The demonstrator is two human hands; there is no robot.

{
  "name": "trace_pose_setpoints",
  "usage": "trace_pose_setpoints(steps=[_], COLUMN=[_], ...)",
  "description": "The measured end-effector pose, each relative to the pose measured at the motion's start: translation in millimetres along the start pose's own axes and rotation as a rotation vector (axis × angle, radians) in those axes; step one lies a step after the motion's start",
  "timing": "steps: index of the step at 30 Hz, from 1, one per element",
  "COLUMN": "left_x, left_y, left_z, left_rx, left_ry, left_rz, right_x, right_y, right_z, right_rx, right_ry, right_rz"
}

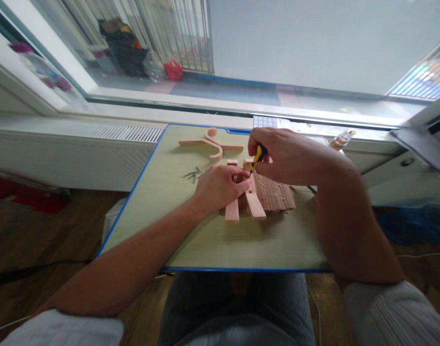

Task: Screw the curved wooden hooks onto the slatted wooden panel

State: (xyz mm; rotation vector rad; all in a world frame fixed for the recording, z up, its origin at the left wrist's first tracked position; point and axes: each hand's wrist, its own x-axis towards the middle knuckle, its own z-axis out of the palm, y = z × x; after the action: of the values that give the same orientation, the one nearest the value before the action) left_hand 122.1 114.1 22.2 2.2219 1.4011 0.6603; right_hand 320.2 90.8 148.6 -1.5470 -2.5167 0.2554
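My right hand (277,154) grips a yellow-and-black screwdriver (258,154), tilted with its tip down. The tip meets a pale wooden hook piece (255,207) that has a hole in it. At the tip, the thumb and forefinger of my left hand (223,185) are pinched together; what lies between them is too small to make out. Left of that piece is a second pale wooden piece (232,211), partly under my left hand. Both rest on a brown grooved board (277,194) with several small holes.
Two curved wooden hooks (213,143) lie at the back of the blue-edged table (191,240). Several loose screws (194,174) are left of my left hand. A clear bottle-like object (342,139) stands at the back right, and a radiator (126,132) runs behind, below the window.
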Motion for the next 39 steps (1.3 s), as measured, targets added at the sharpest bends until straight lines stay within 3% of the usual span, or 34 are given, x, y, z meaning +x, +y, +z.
trace_pose_setpoints(steps=[4,15,21,29,39], left_x=[0.5,0.1,0.0,0.3,0.6], left_y=[-2.4,-1.6,-1.7,-1.6,-2.9], left_z=[1.4,0.9,2.1,0.2,2.1], left_rx=[-0.007,-0.016,-0.014,-0.001,-0.021], left_ry=[0.006,0.019,0.030,0.009,0.022], left_rz=[0.001,0.006,0.001,0.008,0.015], right_x=[-0.1,3.9,4.8,-0.2,2.7], right_y=[2.1,-0.3,-1.4,1.5,-1.7], right_z=[-2.3,1.0,2.0,-1.5,0.5], right_rx=[0.018,-0.072,-0.117,0.011,-0.026], right_ry=[-0.022,0.100,0.064,-0.021,0.095], right_rz=[-0.042,0.100,0.134,-0.038,0.032])
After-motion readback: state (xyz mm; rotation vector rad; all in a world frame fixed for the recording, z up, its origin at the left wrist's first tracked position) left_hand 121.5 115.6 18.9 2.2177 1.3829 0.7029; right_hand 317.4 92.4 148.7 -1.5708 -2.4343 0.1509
